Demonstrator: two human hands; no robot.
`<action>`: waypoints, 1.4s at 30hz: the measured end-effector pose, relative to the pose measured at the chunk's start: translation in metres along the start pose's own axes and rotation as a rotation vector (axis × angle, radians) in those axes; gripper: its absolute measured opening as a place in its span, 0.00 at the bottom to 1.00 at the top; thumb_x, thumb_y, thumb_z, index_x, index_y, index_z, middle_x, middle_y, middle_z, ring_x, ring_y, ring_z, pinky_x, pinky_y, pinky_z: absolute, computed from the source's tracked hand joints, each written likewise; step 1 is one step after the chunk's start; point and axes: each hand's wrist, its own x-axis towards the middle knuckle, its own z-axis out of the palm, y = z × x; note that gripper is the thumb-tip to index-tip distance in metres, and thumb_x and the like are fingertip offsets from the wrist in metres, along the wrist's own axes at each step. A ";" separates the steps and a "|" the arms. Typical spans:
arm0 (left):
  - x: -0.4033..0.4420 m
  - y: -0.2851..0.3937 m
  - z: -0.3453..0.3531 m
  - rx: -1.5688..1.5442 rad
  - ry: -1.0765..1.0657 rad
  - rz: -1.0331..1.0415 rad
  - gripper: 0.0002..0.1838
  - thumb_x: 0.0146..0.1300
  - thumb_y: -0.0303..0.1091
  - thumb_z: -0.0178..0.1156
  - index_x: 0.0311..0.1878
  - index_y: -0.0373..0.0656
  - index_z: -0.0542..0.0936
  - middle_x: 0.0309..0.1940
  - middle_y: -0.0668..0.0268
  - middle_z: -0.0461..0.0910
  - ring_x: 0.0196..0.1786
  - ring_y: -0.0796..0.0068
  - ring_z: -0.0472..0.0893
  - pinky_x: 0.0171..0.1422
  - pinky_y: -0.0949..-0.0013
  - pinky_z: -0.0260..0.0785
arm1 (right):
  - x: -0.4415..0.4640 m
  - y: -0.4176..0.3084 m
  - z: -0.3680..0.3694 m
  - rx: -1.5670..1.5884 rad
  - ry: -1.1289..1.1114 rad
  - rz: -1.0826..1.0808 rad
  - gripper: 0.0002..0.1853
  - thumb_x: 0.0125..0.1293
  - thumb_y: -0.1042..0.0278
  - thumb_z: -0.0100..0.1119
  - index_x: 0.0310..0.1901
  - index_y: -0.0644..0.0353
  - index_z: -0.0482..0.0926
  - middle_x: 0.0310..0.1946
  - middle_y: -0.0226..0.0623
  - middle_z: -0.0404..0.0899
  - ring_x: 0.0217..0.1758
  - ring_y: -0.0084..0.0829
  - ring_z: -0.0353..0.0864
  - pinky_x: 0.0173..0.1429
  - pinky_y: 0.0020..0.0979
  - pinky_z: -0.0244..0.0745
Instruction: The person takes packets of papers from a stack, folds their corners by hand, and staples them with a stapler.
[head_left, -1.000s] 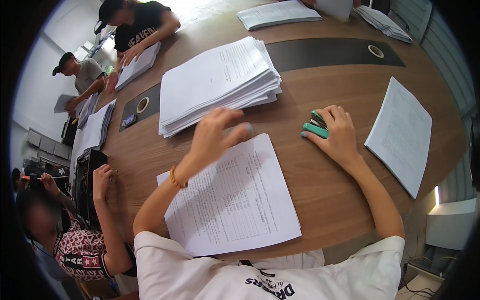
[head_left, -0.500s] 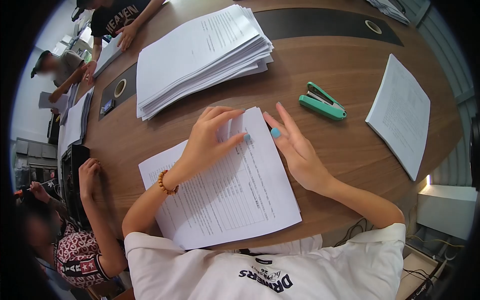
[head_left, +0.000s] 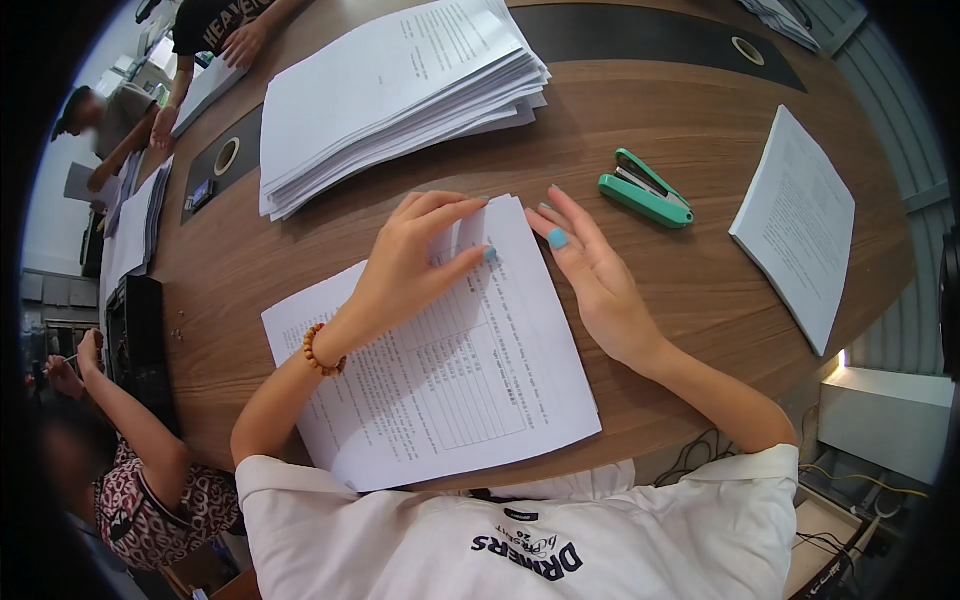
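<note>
A thin stack of printed sheets with a table on the top page (head_left: 465, 390) lies slanted on the wooden table in front of me. My left hand (head_left: 410, 250) reaches across it, fingers by the top edge and thumb apart, with a bead bracelet (head_left: 322, 352) on the wrist. Along the right edge of the sheets, my right hand (head_left: 605, 295) is held with fingers stretched out, grasping nothing. Whether its fingertips touch the paper edge I cannot tell. A green stapler (head_left: 647, 190) rests to the right of that hand, its top arm raised.
A tall pile of papers (head_left: 390, 90) stands at the back; a neater stack (head_left: 800, 225) lies at the right. A black tray (head_left: 140, 335) is at the left. Co-workers sit or stand along the left side, one with raised hands (head_left: 80, 365).
My view has shifted slightly. My right fingers have drawn a little closer together beside the sheets. The co-worker at the lower left has lifted a hand off the table.
</note>
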 end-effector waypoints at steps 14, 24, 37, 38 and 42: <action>-0.003 -0.003 0.005 -0.067 0.016 -0.022 0.22 0.56 0.33 0.66 0.55 0.39 0.79 0.53 0.59 0.76 0.56 0.63 0.73 0.56 0.64 0.70 | 0.005 0.002 -0.002 -0.173 0.026 -0.069 0.24 0.72 0.67 0.41 0.65 0.67 0.55 0.62 0.54 0.68 0.70 0.45 0.62 0.70 0.39 0.56; -0.003 -0.003 0.006 -0.076 0.007 -0.016 0.24 0.55 0.30 0.66 0.57 0.40 0.78 0.55 0.58 0.75 0.57 0.63 0.73 0.60 0.64 0.67 | 0.006 0.003 -0.001 -0.217 0.024 -0.091 0.23 0.71 0.68 0.42 0.65 0.66 0.56 0.62 0.52 0.69 0.69 0.44 0.62 0.70 0.39 0.56; -0.003 -0.005 0.001 -0.091 -0.067 -0.024 0.29 0.53 0.28 0.67 0.61 0.41 0.74 0.58 0.57 0.73 0.62 0.63 0.70 0.64 0.63 0.64 | 0.008 0.004 -0.006 -0.772 -0.011 -0.371 0.29 0.57 0.63 0.65 0.58 0.68 0.71 0.67 0.53 0.56 0.69 0.50 0.57 0.68 0.42 0.58; -0.003 -0.006 -0.002 -0.094 -0.068 -0.025 0.29 0.53 0.28 0.67 0.61 0.41 0.74 0.58 0.57 0.73 0.62 0.63 0.70 0.64 0.63 0.64 | 0.009 0.005 -0.006 -0.803 -0.015 -0.388 0.28 0.56 0.63 0.66 0.57 0.68 0.72 0.67 0.53 0.56 0.69 0.49 0.57 0.68 0.43 0.58; -0.001 -0.011 -0.009 -0.189 -0.171 -0.039 0.36 0.47 0.27 0.69 0.64 0.41 0.71 0.59 0.57 0.72 0.65 0.61 0.67 0.68 0.60 0.60 | 0.010 0.006 -0.005 -0.864 -0.020 -0.428 0.28 0.54 0.64 0.67 0.56 0.66 0.74 0.67 0.50 0.58 0.69 0.47 0.59 0.66 0.43 0.59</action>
